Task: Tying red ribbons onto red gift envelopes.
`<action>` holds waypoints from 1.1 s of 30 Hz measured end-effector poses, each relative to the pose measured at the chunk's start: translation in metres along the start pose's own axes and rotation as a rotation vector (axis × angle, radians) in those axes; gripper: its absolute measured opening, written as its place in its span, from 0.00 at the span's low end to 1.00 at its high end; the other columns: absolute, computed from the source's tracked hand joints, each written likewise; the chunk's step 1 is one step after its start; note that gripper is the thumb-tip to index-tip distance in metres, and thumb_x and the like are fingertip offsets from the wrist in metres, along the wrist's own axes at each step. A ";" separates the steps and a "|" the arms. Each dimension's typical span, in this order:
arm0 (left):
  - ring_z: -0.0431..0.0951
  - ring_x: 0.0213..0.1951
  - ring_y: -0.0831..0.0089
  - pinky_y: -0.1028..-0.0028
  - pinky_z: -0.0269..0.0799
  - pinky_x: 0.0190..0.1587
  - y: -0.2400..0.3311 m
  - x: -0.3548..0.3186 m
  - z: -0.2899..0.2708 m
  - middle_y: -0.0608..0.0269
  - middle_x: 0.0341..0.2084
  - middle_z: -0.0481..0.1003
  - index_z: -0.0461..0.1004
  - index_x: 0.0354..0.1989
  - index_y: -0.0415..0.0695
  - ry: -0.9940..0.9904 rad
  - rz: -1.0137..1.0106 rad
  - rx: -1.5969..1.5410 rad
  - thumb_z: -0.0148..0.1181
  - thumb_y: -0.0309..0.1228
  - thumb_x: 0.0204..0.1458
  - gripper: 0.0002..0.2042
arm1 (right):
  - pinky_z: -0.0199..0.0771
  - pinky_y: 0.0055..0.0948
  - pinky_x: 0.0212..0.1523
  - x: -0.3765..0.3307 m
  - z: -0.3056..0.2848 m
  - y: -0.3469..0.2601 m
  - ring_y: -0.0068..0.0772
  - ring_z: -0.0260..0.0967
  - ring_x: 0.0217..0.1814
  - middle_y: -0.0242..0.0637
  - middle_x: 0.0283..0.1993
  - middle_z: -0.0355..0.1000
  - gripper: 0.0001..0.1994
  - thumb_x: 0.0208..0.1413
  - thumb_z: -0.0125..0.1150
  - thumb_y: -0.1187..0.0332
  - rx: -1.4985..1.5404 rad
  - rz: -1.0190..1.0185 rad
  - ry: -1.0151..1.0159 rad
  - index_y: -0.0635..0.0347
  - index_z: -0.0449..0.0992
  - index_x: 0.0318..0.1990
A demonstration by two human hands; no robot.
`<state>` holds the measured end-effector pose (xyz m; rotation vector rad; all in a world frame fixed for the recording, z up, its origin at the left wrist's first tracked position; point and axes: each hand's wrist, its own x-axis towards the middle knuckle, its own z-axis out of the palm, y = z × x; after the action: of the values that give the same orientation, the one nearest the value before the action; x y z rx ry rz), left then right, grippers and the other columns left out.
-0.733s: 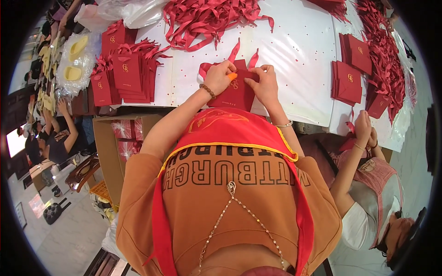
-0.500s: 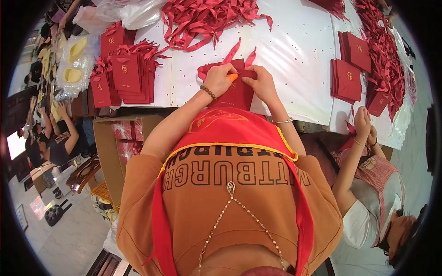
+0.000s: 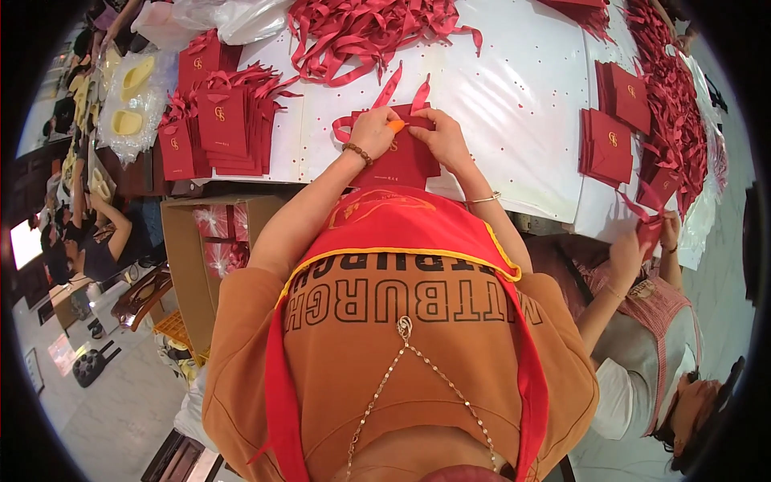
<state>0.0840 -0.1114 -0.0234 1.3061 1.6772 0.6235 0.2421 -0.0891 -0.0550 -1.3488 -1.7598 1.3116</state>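
Observation:
A flat dark red paper gift bag (image 3: 401,167) with gold print lies on the table right in front of me. Its red ribbon (image 3: 389,87) sticks out beyond the top edge in two tails, with a loop at the left. Closed at the bag's top edge, my left hand (image 3: 373,135) pinches the ribbon; an orange cover sits on its thumb. My right hand (image 3: 442,140) pinches the ribbon close beside it, thumb and finger together. The fingers partly hide where the ribbon crosses the bag.
Loose red ribbons (image 3: 361,36) are heaped beyond the bag. Stacked red bags (image 3: 223,124) stand at left, more bags (image 3: 606,145) at right. An open cardboard box (image 3: 183,241) is below the table's left edge. At right, a co-worker's hands hold a small red bag (image 3: 649,233).
Both my hands and the bag have shifted slightly left, and the right hand has closed in toward the left. The co-worker's hands have moved, and a small red bag now shows clearly in them.

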 end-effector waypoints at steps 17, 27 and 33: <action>0.72 0.29 0.53 0.61 0.65 0.28 -0.004 -0.008 0.018 0.51 0.24 0.72 0.66 0.30 0.41 0.242 0.341 0.338 0.51 0.27 0.46 0.05 | 0.68 0.27 0.37 -0.004 -0.015 -0.022 0.35 0.70 0.34 0.45 0.33 0.72 0.13 0.44 0.59 0.71 0.091 0.142 -0.083 0.64 0.73 0.40; 0.72 0.26 0.53 0.59 0.66 0.27 -0.001 -0.014 0.027 0.50 0.22 0.70 0.64 0.29 0.41 0.268 0.457 0.522 0.50 0.24 0.43 0.05 | 0.68 0.25 0.33 -0.005 -0.003 -0.007 0.32 0.70 0.31 0.43 0.33 0.73 0.12 0.44 0.58 0.74 -0.106 -0.075 0.052 0.65 0.73 0.38; 0.72 0.28 0.50 0.55 0.64 0.31 -0.009 -0.010 0.030 0.48 0.23 0.72 0.65 0.29 0.40 0.234 0.197 0.158 0.50 0.24 0.43 0.05 | 0.68 0.29 0.36 -0.009 -0.010 -0.019 0.38 0.70 0.34 0.45 0.32 0.72 0.12 0.43 0.58 0.72 0.161 0.242 -0.038 0.64 0.74 0.38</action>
<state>0.1060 -0.1272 -0.0420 1.5746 1.8290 0.7989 0.2462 -0.0942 -0.0325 -1.4871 -1.5138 1.5815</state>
